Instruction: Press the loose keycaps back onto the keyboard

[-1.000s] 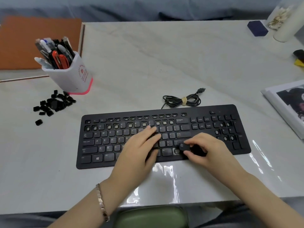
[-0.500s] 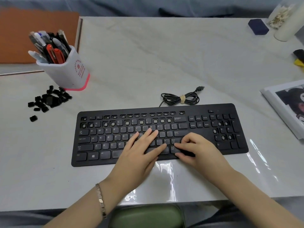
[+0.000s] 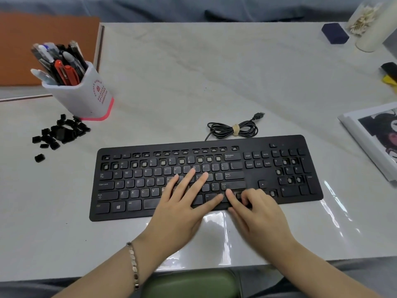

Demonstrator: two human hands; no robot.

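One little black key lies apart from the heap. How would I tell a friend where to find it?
Find the white pen cup with the pink base on the left of the table; a heap of loose keycaps lies just in front of it. The stray keycap sits nearer the person than the heap, left of the keyboard, alone and touching no other.

- The black keyboard (image 3: pixel 234 175) lay flat, its long side a little askew; bare sockets showed in the function row, number row and numpad.
- Its coiled cable (image 3: pixel 234 130) sat just beyond it at 12 o'clock.
- The loose keycaps (image 3: pixel 62 132), black, lay heaped at its 10 o'clock, with one stray cap (image 3: pixel 39 158) apart at the heap's 7 o'clock.
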